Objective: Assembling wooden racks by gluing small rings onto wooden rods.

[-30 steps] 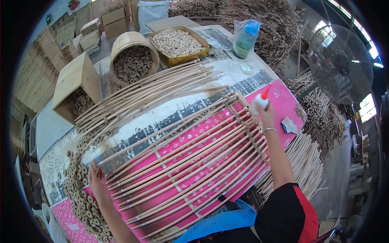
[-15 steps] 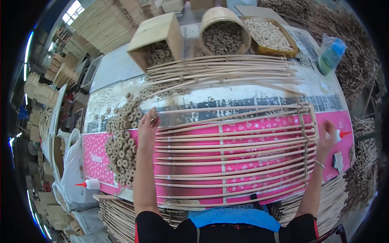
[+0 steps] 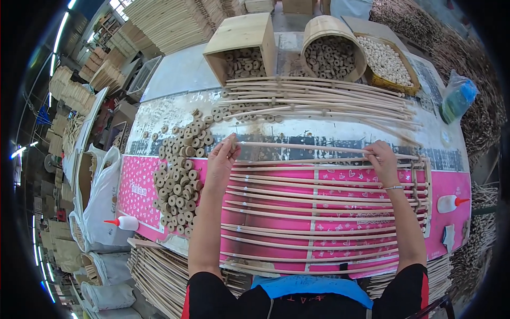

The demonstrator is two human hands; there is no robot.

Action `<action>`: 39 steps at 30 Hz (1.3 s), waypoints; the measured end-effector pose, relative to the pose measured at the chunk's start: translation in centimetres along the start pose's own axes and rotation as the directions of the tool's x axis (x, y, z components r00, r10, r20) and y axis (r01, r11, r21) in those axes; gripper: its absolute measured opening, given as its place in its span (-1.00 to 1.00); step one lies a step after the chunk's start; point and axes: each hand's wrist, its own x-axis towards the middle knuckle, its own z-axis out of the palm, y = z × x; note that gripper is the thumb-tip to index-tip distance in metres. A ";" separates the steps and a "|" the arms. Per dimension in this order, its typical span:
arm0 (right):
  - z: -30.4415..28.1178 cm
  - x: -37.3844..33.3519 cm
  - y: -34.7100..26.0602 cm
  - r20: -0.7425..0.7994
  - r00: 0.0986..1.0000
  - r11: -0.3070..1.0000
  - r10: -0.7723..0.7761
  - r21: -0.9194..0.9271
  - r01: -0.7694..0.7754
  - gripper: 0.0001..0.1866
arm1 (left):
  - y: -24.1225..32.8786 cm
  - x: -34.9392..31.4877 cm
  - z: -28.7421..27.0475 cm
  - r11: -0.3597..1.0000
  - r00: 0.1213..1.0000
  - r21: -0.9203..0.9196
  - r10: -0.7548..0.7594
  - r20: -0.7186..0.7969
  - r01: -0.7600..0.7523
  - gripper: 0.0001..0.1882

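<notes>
My left hand (image 3: 223, 158) is closed at the left end of the farthest wooden rod (image 3: 297, 146), pinching what looks like a small wooden ring, mostly hidden by the fingers. Farther right along this same rod, my right hand (image 3: 381, 159) grips it between thumb and fingers. Several more pale rods (image 3: 271, 209) lie side by side toward me, their left ends loose. At the right they pass through rings and meet a wooden strip (image 3: 428, 186). Beside my left forearm spreads a heap of wooden rings (image 3: 178, 199).
White glue bottles with red tips lie at left (image 3: 127, 223) and right (image 3: 447, 203). At the back stand a wooden box (image 3: 239, 34) and a round tub (image 3: 333, 29) of rings, plus a yellow tray (image 3: 390, 83) of pale beads. A rod bundle (image 3: 319, 95) lies before them.
My right hand has moved left from beside the right glue bottle onto the farthest rod. My left hand stays at that rod's left end. The whole view has shifted.
</notes>
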 end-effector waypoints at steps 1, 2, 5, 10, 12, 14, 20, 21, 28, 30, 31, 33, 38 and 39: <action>-0.1 0.2 -0.3 0.004 1.000 1.000 0.000 0.001 0.000 -0.88 | 0.0 0.1 0.2 1.000 1.000 -0.007 0.006 0.002 -0.006 -0.63; -0.3 0.5 -0.7 -0.027 1.000 1.000 -0.009 0.006 0.009 -0.87 | -0.1 0.2 0.3 1.000 1.000 -0.015 0.011 0.004 -0.011 -0.62; -1.1 1.4 -1.8 -0.054 0.997 0.999 -0.047 -0.005 0.047 -0.84 | -0.8 0.6 0.7 0.997 1.000 -0.073 -0.015 0.012 0.016 -0.59; -1.1 2.7 -2.2 -0.036 0.999 0.994 0.021 0.112 -0.017 -0.88 | -0.8 1.0 0.6 0.995 0.999 -0.091 -0.038 -0.006 0.037 -0.57; -1.8 3.1 -1.8 0.013 0.993 0.992 -0.119 -0.034 0.119 -0.87 | -0.7 1.1 0.9 0.995 0.999 -0.091 -0.038 -0.004 0.038 -0.56; -1.3 3.6 -0.8 0.037 0.988 0.986 -0.148 -0.078 0.150 -0.86 | -0.7 1.3 1.0 0.996 0.998 -0.078 -0.042 -0.039 0.039 -0.57; -1.0 4.0 1.3 0.130 0.991 0.999 0.042 0.019 -0.045 -0.79 | -2.6 4.4 0.0 0.991 0.962 -0.132 0.056 0.266 -0.021 -0.66; 0.3 4.2 1.6 0.058 0.996 0.997 -0.067 -0.035 0.069 -0.78 | -2.4 3.7 1.2 0.999 0.999 0.002 0.034 0.039 -0.034 -0.66; 3.4 4.7 2.3 0.014 0.997 0.997 -0.078 0.022 0.078 -0.80 | -1.9 4.2 -0.5 1.000 0.999 -0.001 -0.022 -0.044 0.022 -0.53; 3.3 4.1 3.0 0.035 0.999 0.999 -0.033 0.034 0.032 -0.81 | -2.5 4.9 0.0 0.999 0.999 0.009 -0.038 -0.037 0.038 -0.52; 3.2 3.8 3.2 0.033 0.999 0.999 -0.030 0.029 0.029 -0.81 | -2.6 4.9 0.3 0.998 0.998 0.027 -0.051 -0.026 0.051 -0.52; 3.2 3.1 3.7 0.065 0.997 0.998 0.036 0.050 -0.039 -0.80 | -2.7 4.9 1.0 0.997 0.998 0.045 -0.065 -0.015 0.065 -0.52; 3.0 1.9 3.5 0.097 0.988 0.990 0.122 0.062 -0.128 -0.79 | -2.9 4.7 1.4 0.988 0.992 0.097 -0.118 -0.038 0.121 -0.51; 3.2 1.9 3.2 0.101 0.984 0.984 0.148 0.082 -0.157 -0.79 | -3.1 4.7 0.7 0.989 0.993 0.091 -0.112 -0.034 0.115 -0.51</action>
